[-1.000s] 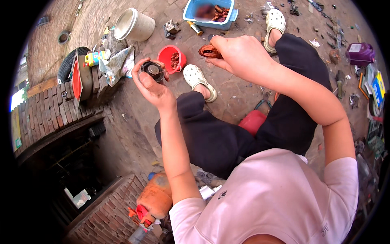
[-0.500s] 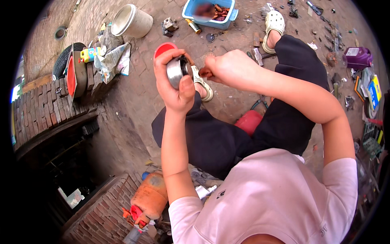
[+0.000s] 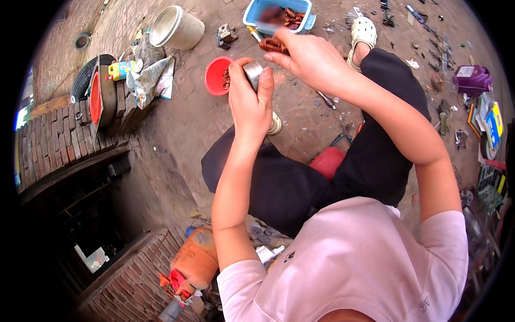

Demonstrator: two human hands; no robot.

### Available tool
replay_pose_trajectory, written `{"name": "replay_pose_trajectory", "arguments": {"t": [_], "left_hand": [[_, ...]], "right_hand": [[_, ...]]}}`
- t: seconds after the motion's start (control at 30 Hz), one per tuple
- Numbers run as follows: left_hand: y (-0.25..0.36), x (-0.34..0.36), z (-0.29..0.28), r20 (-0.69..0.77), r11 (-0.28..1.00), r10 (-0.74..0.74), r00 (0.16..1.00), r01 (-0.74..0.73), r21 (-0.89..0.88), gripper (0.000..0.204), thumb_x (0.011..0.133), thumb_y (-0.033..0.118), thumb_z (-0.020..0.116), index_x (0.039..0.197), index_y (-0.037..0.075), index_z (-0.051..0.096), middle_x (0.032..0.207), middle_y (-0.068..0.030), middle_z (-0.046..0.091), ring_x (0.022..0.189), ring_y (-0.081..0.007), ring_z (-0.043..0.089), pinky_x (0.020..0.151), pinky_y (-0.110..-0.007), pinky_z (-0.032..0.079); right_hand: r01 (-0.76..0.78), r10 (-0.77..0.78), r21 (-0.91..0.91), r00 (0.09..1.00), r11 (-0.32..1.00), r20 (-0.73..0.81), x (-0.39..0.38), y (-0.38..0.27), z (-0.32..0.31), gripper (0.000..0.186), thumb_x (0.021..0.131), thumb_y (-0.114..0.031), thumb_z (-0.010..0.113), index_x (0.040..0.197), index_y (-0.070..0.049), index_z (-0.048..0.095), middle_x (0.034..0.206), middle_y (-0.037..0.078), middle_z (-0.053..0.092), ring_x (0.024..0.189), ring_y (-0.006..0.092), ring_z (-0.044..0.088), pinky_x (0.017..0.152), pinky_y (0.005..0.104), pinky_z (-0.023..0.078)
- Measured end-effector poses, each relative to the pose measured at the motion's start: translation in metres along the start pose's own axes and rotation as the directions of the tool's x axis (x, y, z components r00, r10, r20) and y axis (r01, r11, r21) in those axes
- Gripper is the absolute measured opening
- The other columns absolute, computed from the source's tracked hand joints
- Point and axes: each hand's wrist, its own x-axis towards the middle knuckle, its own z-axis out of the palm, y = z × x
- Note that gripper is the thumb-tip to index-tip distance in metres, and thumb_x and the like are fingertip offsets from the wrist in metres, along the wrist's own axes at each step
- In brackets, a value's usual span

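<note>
Left hand (image 3: 249,102) wraps tight around a short metal cylinder (image 3: 252,73), held up above the red bowl (image 3: 217,76). Right hand (image 3: 308,53) pinches a coppery wire bundle (image 3: 272,45) just beside it, up and to its right, nearly touching.

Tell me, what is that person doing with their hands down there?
A person sits low on a paved yard, working with both hands. The left hand wraps around a small round metal part and holds it up. The right hand pinches a reddish-brown coppery clump right beside that part. Just past the hands sit a red bowl and a blue tub holding more coppery scraps. Small tools and bits lie scattered on the ground.
</note>
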Motion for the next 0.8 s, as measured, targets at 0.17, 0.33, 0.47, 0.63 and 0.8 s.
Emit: {"name": "replay_pose_trajectory", "arguments": {"t": [0.17,0.33,0.47,0.63,0.8], "left_hand": [[-0.004,0.006,-0.014,0.036,0.995,-0.019,0.999,0.015,0.101,0.049,0.09,0.036,0.066,0.116,-0.001,0.049,0.106,-0.0207,0.058,0.096,-0.0384,0.059,0.083,-0.044,0.047],[-0.007,0.001,-0.02,0.21,0.999,0.014,0.978,-0.006,-0.037,0.044,0.09,0.038,0.064,0.113,0.002,0.052,0.098,-0.0158,0.059,0.087,-0.0301,0.06,0.078,-0.038,0.048],[-0.005,-0.007,-0.023,0.374,0.899,-0.172,0.911,0.3,-0.319,0.041,0.094,0.043,0.055,0.109,0.005,0.054,0.088,-0.0066,0.059,0.078,-0.0157,0.057,0.073,-0.029,0.046],[-0.009,-0.006,-0.019,0.432,0.643,-0.365,0.825,0.559,-0.523,0.042,0.1,0.045,0.044,0.104,0.004,0.055,0.075,-0.0019,0.058,0.058,-0.0078,0.048,0.052,-0.022,0.038],[-0.021,0.011,-0.035,0.413,0.48,-0.481,0.773,0.627,-0.614,0.048,0.101,0.046,0.036,0.102,0.002,0.056,0.074,-0.0081,0.057,0.05,-0.0111,0.039,0.047,-0.027,0.034]], "right_hand": [[0.098,-0.107,0.046,0.838,0.994,0.536,-0.01,0.005,-0.011,0.035,0.093,-0.035,0.06,0.102,-0.002,0.055,0.082,0.02,0.066,0.082,0.0416,0.063,0.068,0.0505,0.048],[0.408,-0.318,-0.069,0.797,0.91,0.514,-0.019,0.0,-0.008,0.031,0.084,-0.033,0.068,0.088,-0.004,0.058,0.071,0.015,0.064,0.071,0.0369,0.065,0.062,0.0459,0.051],[0.524,-0.46,-0.017,0.762,0.851,0.456,-0.019,0.003,-0.009,0.028,0.08,-0.027,0.071,0.086,-0.004,0.057,0.068,0.014,0.064,0.067,0.0358,0.065,0.059,0.0448,0.051],[0.637,-0.647,0.189,0.634,0.747,0.424,-0.025,-0.003,-0.012,0.02,0.075,-0.019,0.069,0.081,-0.003,0.059,0.061,0.012,0.062,0.062,0.0328,0.065,0.057,0.0439,0.051],[0.648,-0.597,0.067,0.65,0.758,0.471,-0.044,-0.015,0.007,0.024,0.075,-0.022,0.07,0.076,-0.002,0.056,0.058,0.014,0.059,0.059,0.033,0.064,0.054,0.0437,0.05]]}}
